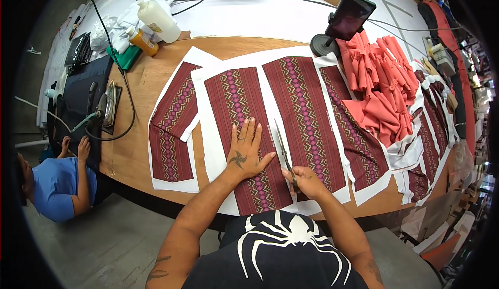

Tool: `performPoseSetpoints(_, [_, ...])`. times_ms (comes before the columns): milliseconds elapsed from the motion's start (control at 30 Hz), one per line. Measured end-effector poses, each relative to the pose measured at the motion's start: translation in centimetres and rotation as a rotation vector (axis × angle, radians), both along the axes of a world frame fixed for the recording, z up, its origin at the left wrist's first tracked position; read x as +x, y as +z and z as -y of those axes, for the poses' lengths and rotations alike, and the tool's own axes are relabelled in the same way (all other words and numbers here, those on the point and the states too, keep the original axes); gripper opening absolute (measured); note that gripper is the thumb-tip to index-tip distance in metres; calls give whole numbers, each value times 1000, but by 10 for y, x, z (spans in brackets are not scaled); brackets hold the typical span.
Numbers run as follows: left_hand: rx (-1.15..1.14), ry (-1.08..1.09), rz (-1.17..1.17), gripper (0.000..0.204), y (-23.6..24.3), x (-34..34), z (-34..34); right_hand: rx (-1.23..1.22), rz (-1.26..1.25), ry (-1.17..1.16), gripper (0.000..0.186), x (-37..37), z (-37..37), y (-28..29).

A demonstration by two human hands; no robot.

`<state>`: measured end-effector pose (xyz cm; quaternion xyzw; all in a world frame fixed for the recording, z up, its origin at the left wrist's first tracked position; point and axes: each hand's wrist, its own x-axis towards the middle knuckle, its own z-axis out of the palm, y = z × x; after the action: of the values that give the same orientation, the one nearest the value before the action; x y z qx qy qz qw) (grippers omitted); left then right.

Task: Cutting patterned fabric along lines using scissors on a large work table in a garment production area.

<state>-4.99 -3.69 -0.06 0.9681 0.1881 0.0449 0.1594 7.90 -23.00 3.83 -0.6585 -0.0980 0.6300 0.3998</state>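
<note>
My left hand (pixel 246 154) lies flat, fingers spread, on a maroon patterned fabric panel (pixel 232 94) with a white border. In my right hand (pixel 307 183) is a pair of scissors (pixel 283 146), its blades pointing away from me along the white strip between that panel and a second patterned panel (pixel 296 91). A slit runs up the strip from the near edge; whether the blades are parted is hard to make out. Another cut piece, a folded patterned panel (pixel 171 128), rests to the left. On the right, a narrower patterned panel (pixel 364 148) lies partly under coral cloth.
Coral gathered fabric (pixel 379 86) is heaped at the right, beside a screen on a stand (pixel 350 16). An iron (pixel 110 102) with its cord sits at the left, near a person in blue (pixel 62 185). Bottles (pixel 158 21) stand at the back left of the wooden tabletop (pixel 135 89).
</note>
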Motion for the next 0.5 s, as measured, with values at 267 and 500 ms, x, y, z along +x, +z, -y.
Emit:
performPoseSetpoints(267, [-21, -2, -9, 89, 2, 3, -2, -14, 21, 77, 41, 12, -15, 4])
performPoseSetpoints(500, [82, 36, 98, 75, 14, 49, -64, 2, -46, 12, 43, 22, -30, 11])
